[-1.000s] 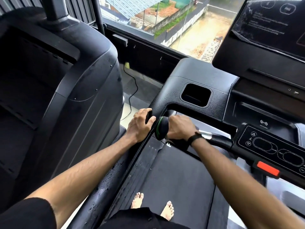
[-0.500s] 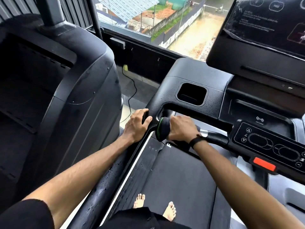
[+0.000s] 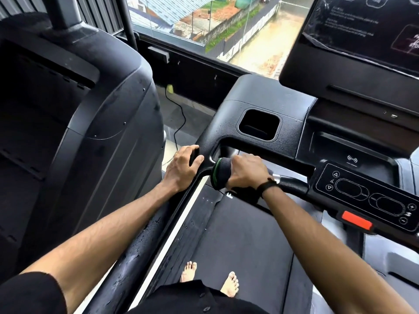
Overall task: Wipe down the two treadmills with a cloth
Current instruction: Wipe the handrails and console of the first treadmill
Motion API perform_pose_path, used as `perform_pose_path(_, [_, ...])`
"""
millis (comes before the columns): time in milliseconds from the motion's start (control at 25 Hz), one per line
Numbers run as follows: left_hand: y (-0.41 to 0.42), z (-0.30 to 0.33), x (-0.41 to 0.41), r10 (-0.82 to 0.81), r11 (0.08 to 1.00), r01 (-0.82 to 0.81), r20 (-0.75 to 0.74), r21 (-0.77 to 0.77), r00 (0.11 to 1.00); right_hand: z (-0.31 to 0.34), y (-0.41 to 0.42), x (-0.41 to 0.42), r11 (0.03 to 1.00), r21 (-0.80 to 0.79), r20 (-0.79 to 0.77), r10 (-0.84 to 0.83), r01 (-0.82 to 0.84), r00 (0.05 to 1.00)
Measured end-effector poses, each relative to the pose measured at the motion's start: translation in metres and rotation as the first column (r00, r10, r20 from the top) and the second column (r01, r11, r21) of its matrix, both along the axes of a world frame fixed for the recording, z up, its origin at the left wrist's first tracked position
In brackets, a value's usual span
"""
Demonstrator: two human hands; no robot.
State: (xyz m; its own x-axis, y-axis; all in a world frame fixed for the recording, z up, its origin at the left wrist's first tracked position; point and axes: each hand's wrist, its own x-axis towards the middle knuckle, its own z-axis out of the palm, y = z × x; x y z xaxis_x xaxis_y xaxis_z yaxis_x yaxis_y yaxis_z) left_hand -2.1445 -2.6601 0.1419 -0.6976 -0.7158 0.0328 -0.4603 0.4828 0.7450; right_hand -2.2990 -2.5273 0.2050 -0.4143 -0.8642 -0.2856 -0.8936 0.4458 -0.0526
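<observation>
Person stands barefoot on the treadmill (image 3: 238, 241) w/ both arms out front. Its belt is matte black rubber, long axis running near to far, pointing toward the window (image 3: 226, 26). A pale strip edges the belt's left side.

Right hand (image 3: 246, 172) grips a dark cloth (image 3: 223, 172), fingers curled round it and bunched close together. Cloth is wadded into a rounded pad w/ a thin green rim on its left face; looks fuzzy, foam-like. It sits on the left end of the short front handle (image 3: 292, 182), near-centre of the scene, just right of the side rail. That handle is a round bar w/ a silver ring, lying roughly left-right, its right end going into the control panel (image 3: 374, 198).

Left hand (image 3: 183, 166) wraps the top of the left side rail (image 3: 140, 241), thumb on the near side, fingers curled over the far side and close together. Rail is hard, pebbled black plastic, beaded w/ water drops lower down, running near-left to far-right.

Console (image 3: 260, 98) is the same grainy plastic, w/ a square recessed cup pocket. Control panel is glossy, w/ oval buttons and a red tab. Dark glossy screen (image 3: 362, 30) far right.

Second treadmill (image 3: 102, 109) looms at left: smooth curved black shell. Black cable (image 3: 179, 116) lies on the floor between the two.
</observation>
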Motion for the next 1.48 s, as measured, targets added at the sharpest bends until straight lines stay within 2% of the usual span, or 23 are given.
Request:
perform_pose_path(80, [0.001,0.000,0.000,-0.003,1.000,0.003,0.018,-0.010,1.000,0.014,-0.010,-0.010,0.983,0.180,0.205,-0.080,0.042,0.975])
perform_pose_path(160, [0.002,0.000,0.000,0.002,1.000,-0.001,0.034,-0.031,0.999,0.015,-0.010,-0.010,0.984,0.166,0.207,-0.093,0.059,0.974])
perform_pose_path(280, [0.003,0.002,0.003,0.033,0.997,-0.031,0.031,-0.064,0.999,-0.008,0.016,0.010,0.991,-0.131,-0.151,-0.020,0.000,0.988])
perform_pose_path(360, [0.005,0.003,0.003,0.019,0.996,-0.016,0.040,-0.091,0.999,-0.018,0.031,0.016,0.972,-0.224,-0.283,0.002,-0.068,0.959])
perform_pose_path(440, [0.006,0.005,0.003,0.014,0.992,-0.007,0.058,-0.129,0.998,-0.005,0.026,0.004,0.995,-0.099,-0.185,0.014,-0.033,0.983])
perform_pose_path(520, [0.006,0.006,0.002,0.017,0.984,-0.002,0.081,-0.176,0.997,0.015,0.011,-0.015,0.994,0.095,0.126,-0.060,0.048,0.990])
perform_pose_path(560, [0.006,0.006,0.002,0.022,0.981,-0.005,0.085,-0.194,0.996,0.022,0.007,-0.020,0.980,0.184,0.225,-0.117,0.076,0.967])
perform_pose_path(600, [0.007,0.006,0.002,0.027,0.978,-0.009,0.084,-0.206,0.996,0.025,0.007,-0.020,0.972,0.215,0.256,-0.148,0.093,0.955])
perform_pose_path(680, [0.010,0.007,0.003,0.042,0.974,-0.024,0.076,-0.225,0.996,0.017,0.015,-0.012,0.992,0.088,0.139,-0.108,0.096,0.984])
perform_pose_path(800, [0.013,0.010,0.004,0.069,0.968,-0.046,0.086,-0.248,0.994,-0.007,0.045,0.008,0.974,-0.228,-0.197,-0.031,-0.015,0.980])
perform_pose_path(840, [0.015,0.011,0.004,0.073,0.964,-0.046,0.095,-0.264,0.993,-0.010,0.053,0.007,0.964,-0.265,-0.226,-0.039,-0.023,0.973])
perform_pose_path(880, [0.016,0.012,0.003,0.083,0.957,-0.050,0.104,-0.285,0.991,-0.006,0.054,0.001,0.974,-0.226,-0.221,-0.039,-0.013,0.975])
perform_pose_path(920, [0.016,0.012,0.002,0.098,0.948,-0.057,0.116,-0.312,0.988,0.002,0.051,-0.008,0.991,-0.132,-0.177,-0.035,0.012,0.984])
perform_pose_path(1000, [0.016,0.014,0.000,0.124,0.931,-0.064,0.146,-0.361,0.982,0.019,0.039,-0.034,0.993,0.089,0.137,-0.090,0.078,0.987])
perform_pose_path(1040, [0.017,0.014,-0.001,0.131,0.922,-0.061,0.160,-0.383,0.978,0.027,0.032,-0.045,0.977,0.200,0.324,-0.140,0.077,0.936])
perform_pose_path(1080, [0.018,0.013,-0.002,0.140,0.912,-0.060,0.171,-0.406,0.975,0.032,0.028,-0.051,0.960,0.271,0.430,-0.185,0.069,0.883])
perform_pose_path(1120, [0.020,0.012,-0.002,0.153,0.901,-0.064,0.176,-0.430,0.972,0.030,0.027,-0.052,0.956,0.285,0.452,-0.193,0.064,0.871])
perform_pose_path(1160, [0.022,0.012,-0.001,0.169,0.891,-0.074,0.176,-0.447,0.970,0.025,0.030,-0.048,0.969,0.236,0.382,-0.161,0.072,0.910])
perform_pose_path(1240, [0.025,0.011,0.001,0.197,0.888,-0.103,0.168,-0.449,0.966,0.009,0.050,-0.031,0.998,-0.017,0.045,-0.054,0.054,0.998])
perform_pose_path(1320, [0.027,0.010,0.003,0.217,0.901,-0.133,0.162,-0.414,0.963,-0.015,0.080,-0.019,0.966,-0.252,-0.281,-0.011,-0.063,0.960])
perform_pose_path(1360, [0.028,0.010,0.002,0.226,0.905,-0.148,0.154,-0.399,0.962,-0.021,0.094,-0.020,0.942,-0.323,-0.360,-0.029,-0.095,0.932])
perform_pose_path(1400, [0.029,0.011,0.002,0.233,0.907,-0.160,0.147,-0.391,0.961,-0.019,0.102,-0.025,0.932,-0.355,-0.361,-0.064,-0.074,0.930])
perform_pose_path(1480, [0.030,0.012,0.001,0.241,0.903,-0.167,0.144,-0.396,0.960,-0.005,0.104,-0.036,0.963,-0.268,-0.264,-0.075,0.002,0.962])
